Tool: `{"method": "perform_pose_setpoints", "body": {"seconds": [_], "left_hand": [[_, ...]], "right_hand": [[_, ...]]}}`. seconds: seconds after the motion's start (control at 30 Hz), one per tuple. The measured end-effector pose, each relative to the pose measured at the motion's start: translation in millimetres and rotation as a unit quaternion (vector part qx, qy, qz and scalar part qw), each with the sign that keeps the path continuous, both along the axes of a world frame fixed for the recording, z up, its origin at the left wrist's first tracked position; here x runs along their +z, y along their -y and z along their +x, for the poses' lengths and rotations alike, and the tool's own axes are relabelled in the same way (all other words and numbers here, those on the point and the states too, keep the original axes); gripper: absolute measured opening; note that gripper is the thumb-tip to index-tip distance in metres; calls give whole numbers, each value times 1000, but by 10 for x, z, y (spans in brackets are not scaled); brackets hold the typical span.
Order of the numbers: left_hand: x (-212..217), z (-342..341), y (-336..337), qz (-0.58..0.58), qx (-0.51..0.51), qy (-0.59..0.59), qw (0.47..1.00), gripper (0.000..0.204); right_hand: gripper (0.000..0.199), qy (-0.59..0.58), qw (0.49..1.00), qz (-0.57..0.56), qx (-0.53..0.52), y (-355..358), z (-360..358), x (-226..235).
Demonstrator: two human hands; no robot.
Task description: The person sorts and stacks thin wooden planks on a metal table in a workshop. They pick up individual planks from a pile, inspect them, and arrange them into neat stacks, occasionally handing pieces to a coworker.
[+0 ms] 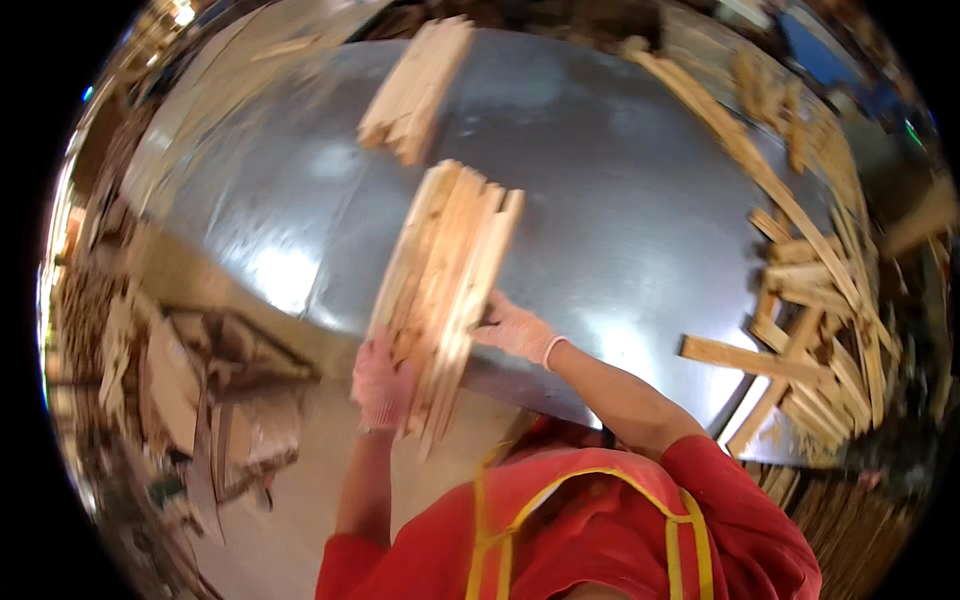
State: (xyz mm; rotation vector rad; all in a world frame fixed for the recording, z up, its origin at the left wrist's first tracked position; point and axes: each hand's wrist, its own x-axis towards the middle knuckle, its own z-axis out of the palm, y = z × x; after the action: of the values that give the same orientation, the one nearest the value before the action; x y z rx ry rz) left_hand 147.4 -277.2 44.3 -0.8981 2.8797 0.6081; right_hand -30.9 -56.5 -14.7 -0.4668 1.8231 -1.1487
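A bundle of pale wood strips (445, 265) lies lengthwise in front of me, its near end sticking out past the metal tabletop's edge and its strip ends uneven. My left hand (383, 385), in a pinkish knit glove, is closed on the bundle's left side near the close end. On the right side my right hand (517, 328), gloved the same way, grips the strips with its fingertips partly hidden against the wood. A second stack of wood strips (418, 88) rests farther off on the table, apart from the one in my hands.
The shiny grey metal table (610, 210) spans the view. Loose wood offcuts (810, 350) are heaped on its right side, beside a long wooden board (745, 150). At lower left, a cardboard box (255, 430) stands on the floor near piled scrap wood (90, 310).
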Motion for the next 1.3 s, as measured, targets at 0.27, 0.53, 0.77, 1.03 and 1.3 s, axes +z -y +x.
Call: {"method": "perform_pose_setpoints", "body": {"seconds": [0.27, 0.53, 0.77, 1.03, 1.3], "left_hand": [[-4, 83, -198, -71, -78, -113, 988, 65], [-235, -313, -506, -317, -160, 42, 934, 87], [-204, -1078, -2943, -49, -438, -20, 898, 92], [-377, -1164, -3248, -41, -451, 134, 881, 75], [-158, -1015, -2950, 577, -23, 156, 801, 51]], "right_hand": [[71, -297, 930, 203, -73, -2471, -149, 904], [55, -274, 808, 512, 103, -4121, -254, 751], [31, -470, 852, 222, -65, -3863, -1180, 1040], [40, -284, 781, 497, -251, -6167, -2578, 506], [44, 39, 917, 80, -388, -4257, -707, 481]]}}
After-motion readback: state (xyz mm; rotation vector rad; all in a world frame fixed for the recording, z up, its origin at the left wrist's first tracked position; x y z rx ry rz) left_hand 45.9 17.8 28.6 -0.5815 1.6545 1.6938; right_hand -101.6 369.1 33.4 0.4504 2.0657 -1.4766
